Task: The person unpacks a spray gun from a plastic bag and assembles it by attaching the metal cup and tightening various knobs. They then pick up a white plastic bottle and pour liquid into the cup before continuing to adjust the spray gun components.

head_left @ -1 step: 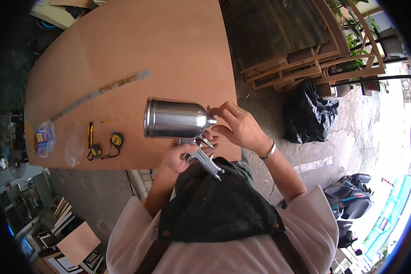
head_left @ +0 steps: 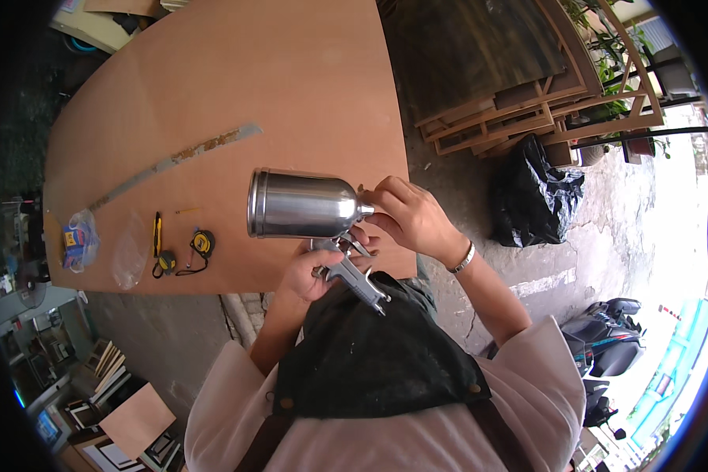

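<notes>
A silver spray gun (head_left: 357, 286) is in my left hand (head_left: 307, 274), whose fingers wrap around its body near the trigger. Its metal paint cup (head_left: 300, 204) lies on its side above the gun, broad lidded end to the left, narrow end to the right. My right hand (head_left: 417, 220) pinches the small fitting (head_left: 365, 210) at that narrow end between thumb and fingers. Both hands are in front of my dark apron (head_left: 377, 362), over the near edge of a wooden board (head_left: 307, 94). Part of the gun is hidden behind the cup and my left fingers.
On the board lie a long metal strip (head_left: 177, 160), a yellow utility knife (head_left: 157, 233), tape measures (head_left: 202, 241), a clear plastic bag (head_left: 128, 256) and a blue packet (head_left: 76, 242). Wooden frames (head_left: 511, 118) and a black bag (head_left: 533, 197) stand to the right, a motorbike (head_left: 606, 338) beyond.
My right thumb and fingers have closed together on the fitting at the cup's narrow end. The gun's lower end has shifted very slightly down and right.
</notes>
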Demonstrator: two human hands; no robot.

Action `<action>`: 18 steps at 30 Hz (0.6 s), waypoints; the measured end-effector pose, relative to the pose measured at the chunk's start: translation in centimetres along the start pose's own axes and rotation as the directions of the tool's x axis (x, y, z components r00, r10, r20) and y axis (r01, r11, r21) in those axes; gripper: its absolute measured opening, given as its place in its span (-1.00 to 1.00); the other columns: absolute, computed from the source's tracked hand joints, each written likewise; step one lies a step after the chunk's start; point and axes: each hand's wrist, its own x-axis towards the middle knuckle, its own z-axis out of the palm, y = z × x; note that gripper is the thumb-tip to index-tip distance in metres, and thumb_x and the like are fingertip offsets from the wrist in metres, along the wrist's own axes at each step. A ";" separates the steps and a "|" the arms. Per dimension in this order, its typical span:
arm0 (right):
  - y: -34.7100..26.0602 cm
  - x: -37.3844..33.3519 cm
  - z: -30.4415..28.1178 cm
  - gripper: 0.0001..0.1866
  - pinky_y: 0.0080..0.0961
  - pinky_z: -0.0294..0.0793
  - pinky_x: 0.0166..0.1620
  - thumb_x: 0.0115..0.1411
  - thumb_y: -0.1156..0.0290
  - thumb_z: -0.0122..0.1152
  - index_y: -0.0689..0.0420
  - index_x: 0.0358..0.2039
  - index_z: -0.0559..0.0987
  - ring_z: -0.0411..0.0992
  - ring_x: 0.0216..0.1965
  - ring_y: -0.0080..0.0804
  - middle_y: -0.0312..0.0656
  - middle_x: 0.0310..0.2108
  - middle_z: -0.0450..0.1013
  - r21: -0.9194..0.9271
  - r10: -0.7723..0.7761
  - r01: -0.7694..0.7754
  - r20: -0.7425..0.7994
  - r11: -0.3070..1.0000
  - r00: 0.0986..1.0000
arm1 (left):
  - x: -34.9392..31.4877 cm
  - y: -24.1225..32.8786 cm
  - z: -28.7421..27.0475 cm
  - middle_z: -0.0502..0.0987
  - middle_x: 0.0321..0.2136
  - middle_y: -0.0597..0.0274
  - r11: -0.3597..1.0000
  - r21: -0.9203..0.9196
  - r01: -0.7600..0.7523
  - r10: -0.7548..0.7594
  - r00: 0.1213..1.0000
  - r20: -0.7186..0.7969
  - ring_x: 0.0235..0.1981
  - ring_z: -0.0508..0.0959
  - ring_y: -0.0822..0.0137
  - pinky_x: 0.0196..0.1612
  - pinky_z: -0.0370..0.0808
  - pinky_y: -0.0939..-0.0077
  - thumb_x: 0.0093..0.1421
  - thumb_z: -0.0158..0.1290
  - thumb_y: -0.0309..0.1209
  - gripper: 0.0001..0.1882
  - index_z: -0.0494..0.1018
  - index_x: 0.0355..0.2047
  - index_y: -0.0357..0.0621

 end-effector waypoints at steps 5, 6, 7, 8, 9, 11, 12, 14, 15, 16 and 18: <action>0.9 0.9 -1.4 -0.68 -0.33 0.51 -0.26 -0.02 0.37 0.39 0.17 -0.25 0.54 0.48 -0.31 -0.17 -0.18 -0.35 0.43 0.015 -0.192 0.191 0.073 0.981 0.979 | 0.2 -0.9 1.2 0.45 -0.13 -0.04 0.998 -0.054 0.027 -0.026 1.000 0.007 0.12 0.43 -0.12 0.32 0.24 -0.18 0.02 0.02 -0.48 -0.31 0.17 0.20 -0.42; 1.0 1.0 -1.7 -0.68 -0.33 0.52 -0.26 -0.03 0.36 0.39 0.17 -0.26 0.53 0.47 -0.30 -0.17 -0.18 -0.35 0.42 0.033 -0.227 0.225 0.087 0.974 0.970 | 0.0 -1.2 1.4 0.46 -0.15 -0.03 0.999 -0.043 0.031 -0.031 1.000 0.004 0.11 0.44 -0.11 0.33 0.23 -0.18 0.02 0.03 -0.46 -0.31 0.17 0.20 -0.42; 1.4 0.8 -2.7 -0.68 -0.33 0.52 -0.25 -0.03 0.35 0.38 0.17 -0.28 0.53 0.47 -0.30 -0.17 -0.18 -0.35 0.42 0.026 -0.248 0.246 0.106 0.969 0.963 | -0.1 -1.2 2.2 0.47 -0.18 0.01 0.998 0.043 0.039 -0.039 0.999 -0.003 0.07 0.45 -0.10 0.33 0.19 -0.15 0.01 0.06 -0.41 -0.27 0.16 0.21 -0.41; 1.5 0.8 -3.4 -0.67 -0.32 0.50 -0.17 -0.03 0.32 0.38 0.17 -0.26 0.54 0.46 -0.20 -0.15 -0.15 -0.27 0.42 0.069 -0.298 0.292 0.100 0.954 0.949 | -0.2 -1.5 1.6 0.50 -0.09 -0.05 0.999 -0.027 0.036 -0.033 0.993 0.111 0.14 0.44 -0.14 0.33 0.24 -0.11 0.04 -0.01 -0.52 -0.28 0.15 0.27 -0.40; 1.8 0.4 -3.6 -0.65 -0.28 0.46 -0.06 0.00 0.30 0.37 0.17 -0.22 0.56 0.44 -0.10 -0.14 -0.13 -0.17 0.42 0.159 -0.310 0.297 0.065 0.941 0.948 | -0.4 -2.0 2.2 0.51 -0.09 -0.03 0.999 -0.011 0.038 -0.037 0.998 0.042 0.14 0.43 -0.13 0.35 0.19 -0.07 0.03 0.01 -0.48 -0.24 0.12 0.29 -0.41; 2.1 0.1 -2.9 -0.70 -0.25 0.39 0.00 0.09 0.29 0.32 0.16 -0.21 0.57 0.44 -0.07 -0.16 -0.15 -0.11 0.43 0.281 -0.288 0.275 0.003 0.919 0.958 | -0.5 -1.9 4.5 0.47 -0.22 0.10 0.998 0.045 0.033 -0.031 0.998 -0.049 -0.02 0.48 0.00 0.26 0.26 0.01 -0.04 0.11 -0.33 -0.24 0.19 0.19 -0.36; 1.8 0.1 -2.7 -0.73 -0.26 0.38 0.00 0.13 0.28 0.29 0.16 -0.22 0.58 0.44 -0.06 -0.18 -0.17 -0.10 0.44 0.310 -0.262 0.263 -0.048 0.914 0.964 | -0.3 -2.1 4.7 0.47 -0.22 0.11 0.999 0.045 -0.029 0.029 0.999 -0.013 -0.04 0.49 0.04 0.24 0.27 0.05 -0.03 0.10 -0.34 -0.25 0.19 0.19 -0.33; 1.0 0.1 -2.9 -0.72 -0.26 0.36 0.03 0.17 0.26 0.28 0.17 -0.19 0.57 0.43 -0.02 -0.20 -0.20 -0.08 0.47 0.330 -0.231 0.261 -0.126 0.907 0.965 | 0.1 -2.1 5.2 0.46 -0.22 0.12 0.994 0.039 -0.106 0.104 0.993 0.048 -0.07 0.49 0.11 0.23 0.27 0.09 -0.01 0.09 -0.37 -0.28 0.19 0.19 -0.27; 0.9 -0.2 -3.1 -0.71 -0.25 0.35 0.05 0.18 0.26 0.27 0.17 -0.16 0.56 0.42 0.02 -0.20 -0.19 -0.06 0.47 0.372 -0.213 0.256 -0.153 0.893 0.965 | 0.6 -2.2 5.6 0.46 -0.22 0.12 0.994 0.027 -0.102 0.100 0.992 0.082 -0.08 0.49 0.13 0.23 0.28 0.10 0.00 0.09 -0.38 -0.30 0.19 0.18 -0.26; 0.7 -0.2 -2.8 -0.69 -0.25 0.34 0.07 0.19 0.26 0.27 0.18 -0.13 0.56 0.41 0.05 -0.20 -0.19 -0.03 0.47 0.435 -0.207 0.265 -0.176 0.861 0.962 | 0.5 -2.2 6.0 0.45 -0.22 0.12 0.993 0.018 -0.117 0.114 0.989 0.094 -0.09 0.50 0.16 0.24 0.28 0.10 0.01 0.08 -0.39 -0.31 0.19 0.18 -0.24; 0.6 -0.4 -3.1 -0.68 -0.24 0.31 0.10 0.22 0.25 0.23 0.17 -0.09 0.55 0.39 0.09 -0.22 -0.19 -0.01 0.47 0.415 -0.183 0.235 -0.160 0.879 0.970 | 0.8 -2.0 6.9 0.45 -0.20 0.12 0.993 0.034 -0.113 0.108 0.987 0.118 -0.09 0.50 0.17 0.23 0.28 0.10 0.02 0.07 -0.40 -0.34 0.18 0.17 -0.22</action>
